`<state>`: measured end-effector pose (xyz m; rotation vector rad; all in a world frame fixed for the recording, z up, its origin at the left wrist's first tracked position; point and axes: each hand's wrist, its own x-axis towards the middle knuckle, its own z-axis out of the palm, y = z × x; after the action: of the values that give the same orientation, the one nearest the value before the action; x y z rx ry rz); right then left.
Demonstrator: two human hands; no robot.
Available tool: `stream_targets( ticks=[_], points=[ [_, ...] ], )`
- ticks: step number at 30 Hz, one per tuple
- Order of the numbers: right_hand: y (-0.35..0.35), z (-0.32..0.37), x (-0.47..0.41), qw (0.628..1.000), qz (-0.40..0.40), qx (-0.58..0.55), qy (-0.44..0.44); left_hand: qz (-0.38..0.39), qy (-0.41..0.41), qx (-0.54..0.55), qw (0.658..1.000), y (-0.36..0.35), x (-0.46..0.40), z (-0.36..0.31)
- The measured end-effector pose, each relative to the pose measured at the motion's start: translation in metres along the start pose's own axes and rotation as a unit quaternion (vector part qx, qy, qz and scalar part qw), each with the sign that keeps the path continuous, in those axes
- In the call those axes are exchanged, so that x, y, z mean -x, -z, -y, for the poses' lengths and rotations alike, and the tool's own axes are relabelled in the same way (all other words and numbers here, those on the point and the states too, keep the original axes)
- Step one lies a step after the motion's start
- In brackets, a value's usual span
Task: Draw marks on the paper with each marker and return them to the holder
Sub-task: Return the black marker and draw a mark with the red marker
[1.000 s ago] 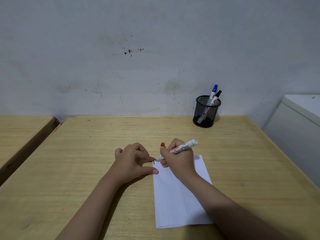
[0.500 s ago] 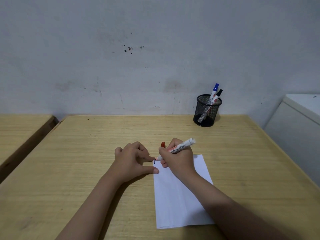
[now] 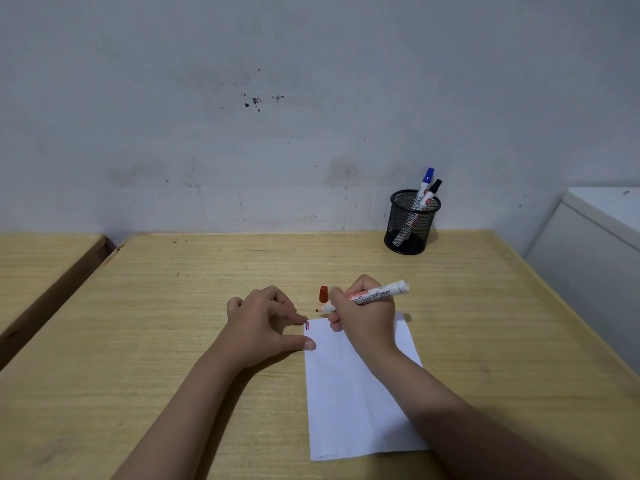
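Red marker (image 3: 372, 296), uncapped, sits in the right hand (image 3: 363, 315), fingers wrapped around the barrel, tip pointing left just above the paper's (image 3: 356, 403) top edge. Its red cap (image 3: 323, 294) stands on the table (image 3: 173, 323) just beyond. Two short marks, blue and red (image 3: 307, 326), show at the paper's top-left corner. Left hand (image 3: 263, 323) loosely curled, holding nothing, forefinger and thumb at that corner. Far right, the mesh holder (image 3: 410, 223) keeps the blue marker (image 3: 424, 185) and black marker (image 3: 433, 192).

Lighting: dim, even, bluish; soft shadows under forearms. Focus sharp centrally. Wide-angle bowing of counter (image 3: 173, 306) edges at 3 and 9 o'clock.
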<state>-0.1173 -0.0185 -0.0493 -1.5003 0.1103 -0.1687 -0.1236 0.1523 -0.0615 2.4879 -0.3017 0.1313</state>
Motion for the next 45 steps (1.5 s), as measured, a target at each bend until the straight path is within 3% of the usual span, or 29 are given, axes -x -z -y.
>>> stream_targets(
  ticks=[5,9,12,15,17,19,23,25,27,40,45],
  points=[
    [0.006,0.004,-0.008,0.995,-0.078,-0.064,0.009,-0.009,0.0,0.043,0.999,-0.001,-0.004,-0.007],
    [0.011,0.013,-0.014,0.989,-0.102,-0.109,0.024,-0.034,-0.019,0.09,0.995,-0.004,-0.022,-0.025],
    [0.014,0.019,-0.015,0.984,-0.111,-0.135,0.03,-0.006,-0.043,0.07,0.997,-0.011,-0.041,-0.035],
    [0.018,0.029,-0.017,0.979,-0.115,-0.167,0.028,0.018,-0.013,0.04,0.999,-0.017,-0.052,-0.041],
    [0.024,0.039,-0.019,0.977,-0.114,-0.178,0.035,-0.012,0.02,0.084,0.996,-0.018,-0.052,-0.047],
    [0.032,0.049,-0.019,0.979,-0.1,-0.173,0.048,-0.056,0.064,0.203,0.975,-0.012,-0.048,-0.057],
    [0.048,0.065,-0.009,0.982,-0.065,-0.16,0.07,-0.072,0.083,0.453,0.885,0.006,-0.037,-0.08],
    [0.053,0.071,-0.002,0.982,-0.056,-0.16,0.08,-0.057,0.086,0.525,0.845,0.012,-0.03,-0.091],
    [0.057,0.077,0.004,0.981,-0.05,-0.166,0.09,-0.041,0.084,0.553,0.828,0.014,-0.025,-0.101],
    [0.069,0.1,0.036,0.978,-0.019,-0.159,0.138,-0.027,0.032,0.582,0.812,0.016,0.001,-0.147],
    [0.07,0.103,0.039,0.97,-0.027,-0.172,0.169,-0.067,-0.011,0.545,0.836,0.017,0.006,-0.156]
  ],
)
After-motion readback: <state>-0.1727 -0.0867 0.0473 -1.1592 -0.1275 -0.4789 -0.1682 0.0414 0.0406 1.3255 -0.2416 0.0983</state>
